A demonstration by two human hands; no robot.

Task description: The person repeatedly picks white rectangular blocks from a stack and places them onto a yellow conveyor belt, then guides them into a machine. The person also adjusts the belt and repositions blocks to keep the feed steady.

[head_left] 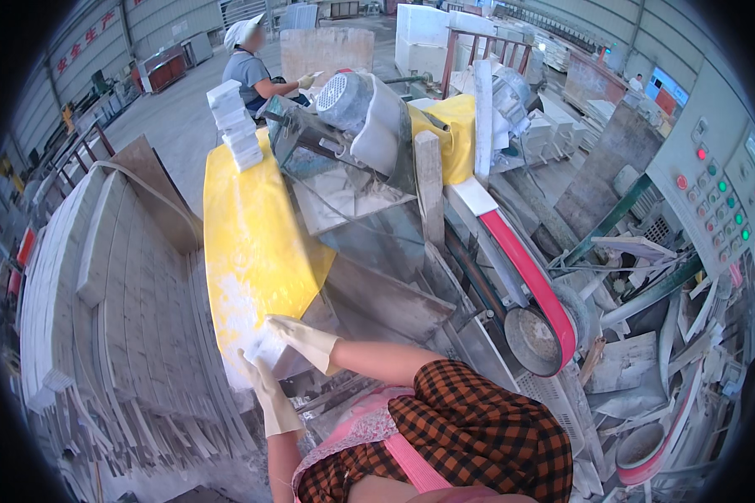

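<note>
From the head camera: a worker in pale gloves steadies a small white stone block (pixel 264 350) at the near end of a yellow feed table (pixel 252 243), the left hand (pixel 268 394) under its lower edge, the right hand (pixel 306 337) flat along its top, both pressed to it. The piece looks stiff, dense and dusty, likely heavy for its size and prone to chipping at corners, so opposite faces seem the safest hold. Room is tight: a belt-driven saw (pixel 369 126) crowds the right, stacked slabs (pixel 126 302) the left. Cut blocks (pixel 235 126) pile at the far end, near a seated co-worker (pixel 252 67).
</note>
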